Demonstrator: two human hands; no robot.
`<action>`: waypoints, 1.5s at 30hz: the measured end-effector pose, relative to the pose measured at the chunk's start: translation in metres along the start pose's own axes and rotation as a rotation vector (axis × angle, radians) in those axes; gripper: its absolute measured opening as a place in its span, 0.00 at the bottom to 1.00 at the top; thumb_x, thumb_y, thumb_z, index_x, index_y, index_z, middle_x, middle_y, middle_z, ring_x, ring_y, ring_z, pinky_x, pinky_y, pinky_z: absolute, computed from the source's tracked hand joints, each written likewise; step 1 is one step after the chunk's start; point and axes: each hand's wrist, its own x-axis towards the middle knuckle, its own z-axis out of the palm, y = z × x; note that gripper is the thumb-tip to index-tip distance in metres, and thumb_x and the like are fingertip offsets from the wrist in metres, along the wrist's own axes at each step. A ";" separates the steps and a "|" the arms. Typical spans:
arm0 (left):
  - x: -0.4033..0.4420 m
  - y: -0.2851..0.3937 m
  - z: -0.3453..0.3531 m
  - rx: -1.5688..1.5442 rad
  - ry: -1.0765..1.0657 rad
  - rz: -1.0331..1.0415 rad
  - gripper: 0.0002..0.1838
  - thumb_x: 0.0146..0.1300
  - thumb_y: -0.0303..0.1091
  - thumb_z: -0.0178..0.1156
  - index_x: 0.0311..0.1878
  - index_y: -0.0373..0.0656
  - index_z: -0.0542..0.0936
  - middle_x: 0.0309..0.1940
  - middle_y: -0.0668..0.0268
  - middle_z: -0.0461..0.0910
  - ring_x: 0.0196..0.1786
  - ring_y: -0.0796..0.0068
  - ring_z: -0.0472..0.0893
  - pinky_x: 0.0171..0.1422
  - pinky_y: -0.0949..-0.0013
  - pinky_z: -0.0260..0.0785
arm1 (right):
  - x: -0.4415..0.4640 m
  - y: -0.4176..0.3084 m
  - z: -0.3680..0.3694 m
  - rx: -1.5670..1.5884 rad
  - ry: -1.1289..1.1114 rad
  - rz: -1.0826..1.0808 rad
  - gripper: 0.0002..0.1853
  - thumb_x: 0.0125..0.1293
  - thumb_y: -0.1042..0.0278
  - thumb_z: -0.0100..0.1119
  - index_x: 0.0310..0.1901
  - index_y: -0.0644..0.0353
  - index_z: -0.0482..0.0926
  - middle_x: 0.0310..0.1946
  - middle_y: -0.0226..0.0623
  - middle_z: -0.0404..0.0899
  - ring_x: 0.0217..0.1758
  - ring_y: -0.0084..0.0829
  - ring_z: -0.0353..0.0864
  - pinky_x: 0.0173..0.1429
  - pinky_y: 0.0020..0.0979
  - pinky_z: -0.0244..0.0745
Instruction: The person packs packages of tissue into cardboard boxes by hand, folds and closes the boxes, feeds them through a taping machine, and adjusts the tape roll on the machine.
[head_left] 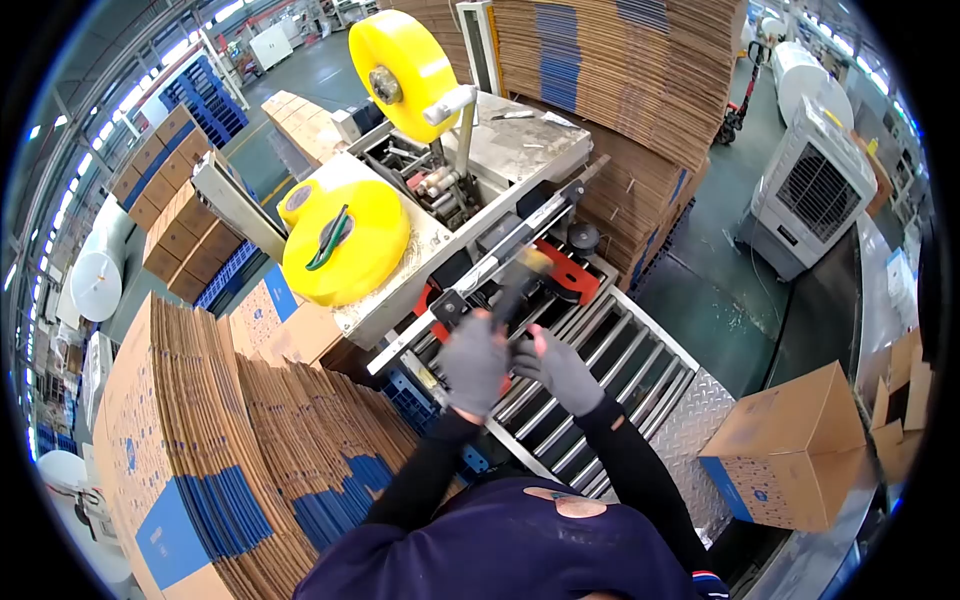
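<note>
My left hand [475,366], in a grey glove with a bare fingertip, is closed at the lower end of a motion-blurred dark object [513,300] with a yellow-orange tip. What this object is cannot be made out. Close by on the right, my right hand [560,372], gloved the same way, has its fingers apart and points toward the object. Both hands are above the metal roller conveyor [610,350], in front of the taping machine's red parts [568,272].
Yellow tape rolls [402,75] [345,240] are on the machine. Flat cardboard stacks stand at the left [210,440] and behind [620,75]. An open carton [790,445] is at the right, below an air cooler [810,190]. A textured metal plate [690,440] adjoins the rollers.
</note>
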 end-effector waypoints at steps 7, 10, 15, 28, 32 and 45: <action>-0.049 0.005 0.018 -0.452 -0.413 0.169 0.29 0.58 0.37 0.66 0.62 0.38 0.73 0.37 0.49 0.79 0.36 0.52 0.80 0.38 0.58 0.71 | 0.053 0.038 -0.031 -0.648 0.273 -0.010 0.22 0.65 0.52 0.61 0.48 0.65 0.76 0.31 0.40 0.82 0.34 0.34 0.83 0.41 0.35 0.75; -0.010 -0.054 -0.014 -0.343 -0.227 -0.039 0.14 0.63 0.41 0.65 0.47 0.43 0.82 0.27 0.59 0.81 0.29 0.59 0.82 0.36 0.60 0.75 | 0.064 0.033 -0.051 -1.067 0.230 -0.118 0.25 0.67 0.47 0.59 0.54 0.59 0.73 0.31 0.51 0.80 0.37 0.54 0.81 0.43 0.46 0.75; 0.064 -0.148 -0.081 -0.171 0.363 -0.197 0.07 0.64 0.24 0.59 0.44 0.35 0.81 0.29 0.57 0.81 0.31 0.66 0.82 0.39 0.69 0.73 | 0.115 -0.035 -0.033 -0.614 0.752 -0.311 0.17 0.70 0.55 0.58 0.48 0.63 0.75 0.29 0.44 0.81 0.32 0.41 0.82 0.38 0.40 0.75; 0.206 -0.128 -0.008 -0.096 0.186 0.176 0.05 0.59 0.28 0.61 0.39 0.42 0.80 0.30 0.57 0.81 0.33 0.57 0.82 0.38 0.60 0.73 | 0.141 -0.002 -0.018 -0.524 0.821 -0.327 0.16 0.70 0.55 0.60 0.46 0.61 0.79 0.27 0.41 0.82 0.29 0.33 0.80 0.38 0.38 0.75; 0.233 -0.157 0.038 0.124 -0.012 0.156 0.11 0.60 0.34 0.62 0.45 0.43 0.79 0.43 0.56 0.82 0.49 0.54 0.80 0.50 0.56 0.73 | 0.124 0.061 0.027 -1.077 0.100 -0.081 0.19 0.65 0.55 0.61 0.50 0.59 0.73 0.27 0.54 0.80 0.36 0.56 0.82 0.38 0.48 0.75; 0.246 -0.160 0.043 0.020 -0.422 0.322 0.18 0.67 0.48 0.56 0.43 0.42 0.81 0.43 0.58 0.83 0.51 0.55 0.79 0.67 0.53 0.59 | 0.160 -0.052 -0.149 -0.538 0.536 -0.116 0.29 0.64 0.49 0.64 0.57 0.62 0.73 0.33 0.51 0.81 0.38 0.49 0.83 0.44 0.40 0.77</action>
